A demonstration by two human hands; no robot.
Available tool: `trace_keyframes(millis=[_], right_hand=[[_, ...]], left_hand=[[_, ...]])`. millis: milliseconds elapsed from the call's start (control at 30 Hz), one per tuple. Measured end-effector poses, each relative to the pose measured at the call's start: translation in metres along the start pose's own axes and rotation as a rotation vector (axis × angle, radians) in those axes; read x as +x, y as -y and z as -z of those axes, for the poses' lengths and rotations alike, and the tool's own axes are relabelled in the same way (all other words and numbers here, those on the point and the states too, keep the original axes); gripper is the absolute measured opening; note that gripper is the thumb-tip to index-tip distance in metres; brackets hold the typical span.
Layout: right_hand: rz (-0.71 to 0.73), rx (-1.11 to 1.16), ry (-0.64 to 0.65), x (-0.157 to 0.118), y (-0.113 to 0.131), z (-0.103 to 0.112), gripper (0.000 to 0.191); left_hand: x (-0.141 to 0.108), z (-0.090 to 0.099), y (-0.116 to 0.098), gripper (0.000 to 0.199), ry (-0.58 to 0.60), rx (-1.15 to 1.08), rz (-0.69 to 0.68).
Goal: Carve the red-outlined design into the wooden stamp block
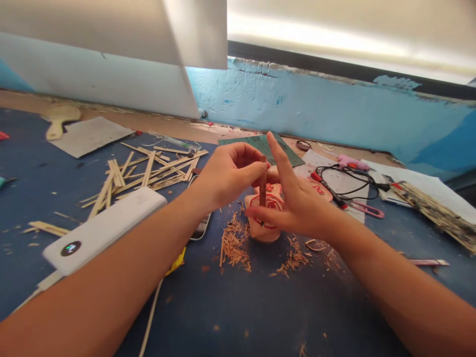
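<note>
My left hand (226,173) is closed, pinching a narrow brown stick (263,191) between thumb and fingers. The stick stands nearly upright, its lower end over a small pale wooden block (265,234) with red line markings. My right hand (293,198) is on the other side, index finger stretched upward and thumb reaching across in front of the block, close to the stick. I cannot tell whether that thumb touches it. Part of the block is hidden behind my right hand. Wood shavings (236,243) lie on both sides of the block.
A white power bank (107,228) with a cable and a phone (203,228) lie left. Beyond are several thin wooden sticks (148,171). To the right are a black cable (344,181), a pink cutter (368,209) and a glue gun (353,162). A green sheet (286,151) lies behind.
</note>
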State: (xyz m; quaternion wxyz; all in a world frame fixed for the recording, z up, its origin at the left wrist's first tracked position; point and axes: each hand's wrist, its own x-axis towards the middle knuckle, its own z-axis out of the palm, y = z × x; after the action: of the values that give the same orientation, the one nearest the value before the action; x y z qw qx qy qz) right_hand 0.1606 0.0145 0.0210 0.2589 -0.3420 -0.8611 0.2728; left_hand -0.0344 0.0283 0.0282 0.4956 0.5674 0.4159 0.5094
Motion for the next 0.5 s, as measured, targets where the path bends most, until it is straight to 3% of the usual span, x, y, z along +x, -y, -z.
trace_keyframes(millis=[133,300,500], right_hand=[[0.017,-0.042,0.124,-0.021,-0.013,0.003,0.132],[0.124,-0.166,0.079,-0.034,-0.031,-0.007,0.136],[0.15,-0.156,0.062,-0.041,-0.035,-0.004,0.132]], left_hand=[[0.001,-0.003,0.006,0.012,0.003,-0.124,0.029],[-0.001,-0.007,0.007,0.011,0.089,-0.128,0.099],[-0.005,-0.013,0.004,0.015,0.105,-0.218,0.031]])
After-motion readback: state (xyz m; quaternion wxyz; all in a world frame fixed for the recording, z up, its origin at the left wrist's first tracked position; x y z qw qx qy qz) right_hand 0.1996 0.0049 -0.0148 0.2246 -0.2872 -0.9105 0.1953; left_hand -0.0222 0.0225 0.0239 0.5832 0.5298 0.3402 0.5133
